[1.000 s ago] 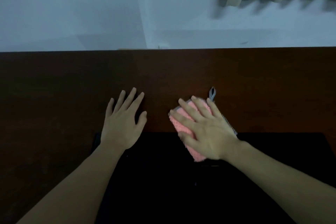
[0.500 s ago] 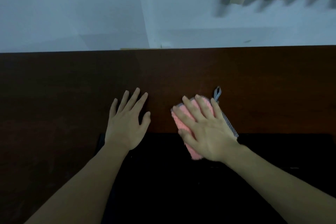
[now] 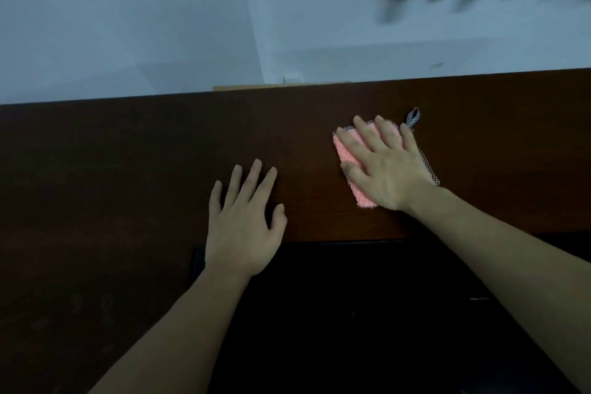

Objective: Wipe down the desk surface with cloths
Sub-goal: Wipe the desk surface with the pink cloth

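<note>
Now, pink cloth under flat right hand, left hand spread on desk

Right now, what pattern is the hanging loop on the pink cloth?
Black-and-white check on the small fabric hanging loop of the fluffy pink cloth; head view, the only one.

A single head-worn view looks forward and steeply down from close above the desk's near edge, facing its far edge and the wall beyond.
</note>
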Demonstrator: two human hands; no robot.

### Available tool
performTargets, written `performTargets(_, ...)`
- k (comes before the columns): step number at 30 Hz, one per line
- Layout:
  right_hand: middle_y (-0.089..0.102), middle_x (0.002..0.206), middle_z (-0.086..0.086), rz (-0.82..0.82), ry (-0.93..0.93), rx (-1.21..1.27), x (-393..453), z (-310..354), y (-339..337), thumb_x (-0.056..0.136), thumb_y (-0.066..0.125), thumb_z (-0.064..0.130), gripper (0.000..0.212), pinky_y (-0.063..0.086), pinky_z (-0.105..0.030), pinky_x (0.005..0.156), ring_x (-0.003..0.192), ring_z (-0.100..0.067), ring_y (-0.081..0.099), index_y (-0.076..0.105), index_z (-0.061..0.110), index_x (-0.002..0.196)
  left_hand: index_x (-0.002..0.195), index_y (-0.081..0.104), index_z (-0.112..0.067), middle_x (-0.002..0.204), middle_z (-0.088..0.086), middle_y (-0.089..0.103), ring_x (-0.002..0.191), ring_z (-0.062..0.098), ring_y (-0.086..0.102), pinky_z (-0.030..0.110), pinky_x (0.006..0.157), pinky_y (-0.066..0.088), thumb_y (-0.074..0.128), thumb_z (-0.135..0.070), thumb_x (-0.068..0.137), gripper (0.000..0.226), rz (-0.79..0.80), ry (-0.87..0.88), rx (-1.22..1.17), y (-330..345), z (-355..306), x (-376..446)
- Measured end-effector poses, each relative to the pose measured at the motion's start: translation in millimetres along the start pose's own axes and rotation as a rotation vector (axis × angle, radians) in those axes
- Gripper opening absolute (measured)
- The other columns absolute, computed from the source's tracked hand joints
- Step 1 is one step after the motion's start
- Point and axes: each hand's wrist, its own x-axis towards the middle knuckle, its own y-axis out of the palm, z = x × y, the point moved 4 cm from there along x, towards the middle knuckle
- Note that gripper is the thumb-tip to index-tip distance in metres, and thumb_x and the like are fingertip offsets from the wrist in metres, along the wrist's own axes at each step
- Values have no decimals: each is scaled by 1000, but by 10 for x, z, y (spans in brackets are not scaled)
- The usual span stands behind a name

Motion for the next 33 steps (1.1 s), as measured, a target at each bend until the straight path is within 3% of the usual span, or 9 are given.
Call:
performTargets(5, -19, 168, 0, 22, -81, -5, -706, 223, 179, 95, -11, 64, 66, -9, -58, 123, 155, -32, -18, -21, 43, 156, 160, 5, -39, 169, -11, -10, 154, 15, -15, 47, 126, -5, 28, -51, 104, 62, 55, -4, -8, -38, -6, 13)
performTargets(9, 7, 170, -2, 31, -185, -8, -998, 265, 299, 104, 9, 64, 62, 5, -59, 119, 156, -35, 5, 1, 41, 162, 161, 4, -38, 168, -11, -12, 154, 15, -17, 47, 126, -6, 27, -51, 104, 62, 73, 2, -15, -46, -16, 12)
performTargets(11, -3, 170, 4, 44, -210, -17, -882, 200, 248, 99, -1, 69, 63, -1, -57, 122, 157, -30, -7, -9, 48, 158, 161, 3, -38, 168, -10, -12, 154, 16, -17, 48, 126, -6, 27, -50, 105, 62, 77, 2, -12, -46, -17, 11)
performTargets(14, -20, 167, 9, 1, -106, -24, -514, 55, 113, 89, -16, 73, 63, -12, -52, 124, 155, -24, -20, -26, 55, 148, 161, 2, -38, 168, -10, -13, 154, 17, -17, 48, 126, -6, 26, -51, 105, 62, 81, 4, 2, -47, -13, 8)
performTargets(21, -12, 171, 3, -39, 150, 42, -92, 121, 56, 102, 10, 61, 63, -8, -57, 123, 156, -30, -13, -9, 43, 159, 161, 5, -36, 169, -7, -8, 155, 19, -12, 51, 126, -2, 26, -51, 104, 63, 63, 18, 27, -41, -25, 2)
performTargets(26, -20, 168, 2, -12, -5, 34, -724, 400, 215, 100, -1, 61, 63, -11, -57, 123, 155, -31, -19, -18, 41, 158, 161, 4, -35, 169, -7, -13, 155, 19, -13, 52, 126, -3, 27, -48, 105, 63, 29, 20, 53, -52, -55, -34)
performTargets(29, -16, 168, 4, 3, -120, 53, -1100, 372, 323, 100, -6, 65, 63, -11, -56, 123, 155, -30, -18, -13, 44, 159, 161, 3, -35, 168, -6, -15, 154, 20, -16, 55, 125, -3, 27, -48, 104, 63, 14, 27, 100, -58, -73, -37)
performTargets(33, -18, 167, 8, 0, -173, 19, -1030, 114, 315, 101, 1, 67, 60, -13, -53, 123, 154, -26, -21, -15, 49, 156, 161, 3, -35, 169, -7, -10, 155, 22, -14, 58, 123, -5, 15, -52, 102, 62, 38, 26, 194, -71, -122, -32)
